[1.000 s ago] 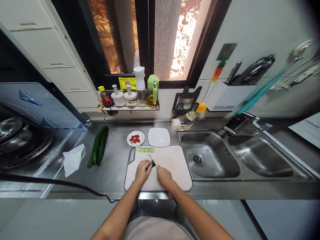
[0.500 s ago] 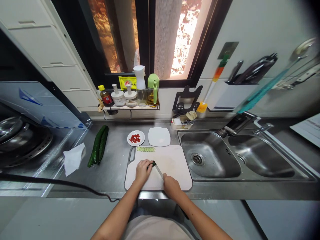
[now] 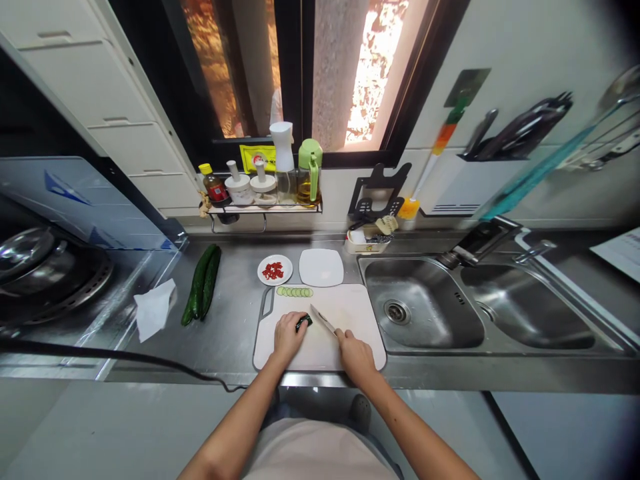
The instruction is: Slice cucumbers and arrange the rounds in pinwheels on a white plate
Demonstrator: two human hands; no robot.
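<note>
My left hand (image 3: 289,335) has its fingers closed on a short dark green piece of cucumber (image 3: 303,323), resting on the white cutting board (image 3: 320,353). In my right hand (image 3: 356,357) is a kitchen knife (image 3: 323,320), its handle wrapped by my fingers. The blade points up and left, just right of the cucumber piece and apart from it. A row of thin cucumber slices (image 3: 295,292) lies overlapped along the board's far left edge. Behind the board stand a small plate of chopped red pieces (image 3: 273,271) and a white square plate (image 3: 321,268).
Two whole cucumbers (image 3: 201,285) and a white paper (image 3: 154,310) lie to the left, near the stove with a pot (image 3: 30,260). A double steel sink (image 3: 425,303) adjoins the board's right side. Bottles and jars stand on a wall rack (image 3: 265,210).
The knife has moved right and away from the cucumber piece, blade swung further left. My left hand keeps hold of the piece. The whole view has shifted slightly.
</note>
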